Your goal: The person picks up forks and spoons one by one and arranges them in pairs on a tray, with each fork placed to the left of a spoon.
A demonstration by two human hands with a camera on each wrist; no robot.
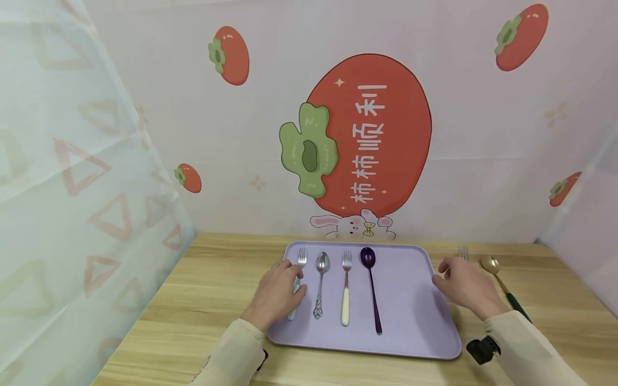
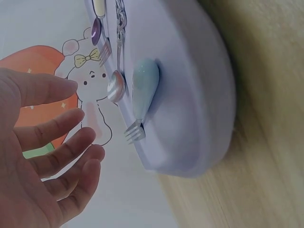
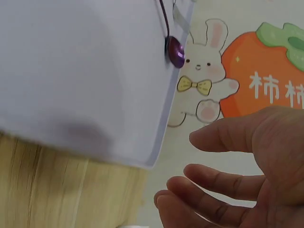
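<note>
A lilac tray (image 1: 405, 300) lies on the table with a row of cutlery on it. From the left come a fork with a pale blue handle (image 2: 146, 84), a silver spoon (image 1: 322, 262), a cream-handled fork (image 1: 345, 305) and a dark purple spoon (image 1: 368, 258). My left hand (image 1: 277, 292) hovers over the tray's left side, partly covering the blue-handled fork; its fingers are loosely bent around nothing. Beside the tray's right edge is my right hand (image 1: 468, 284), thumb and fingers apart and holding nothing. It hides most of another fork (image 1: 463, 252), whose tines show behind it.
A gold spoon with a dark green handle (image 1: 507, 292) lies on the wooden table (image 1: 203, 300), right of my right hand. Behind the table stands a backdrop (image 1: 270, 214) printed with persimmons and a rabbit. A patterned sheet (image 1: 96, 161) borders the left side.
</note>
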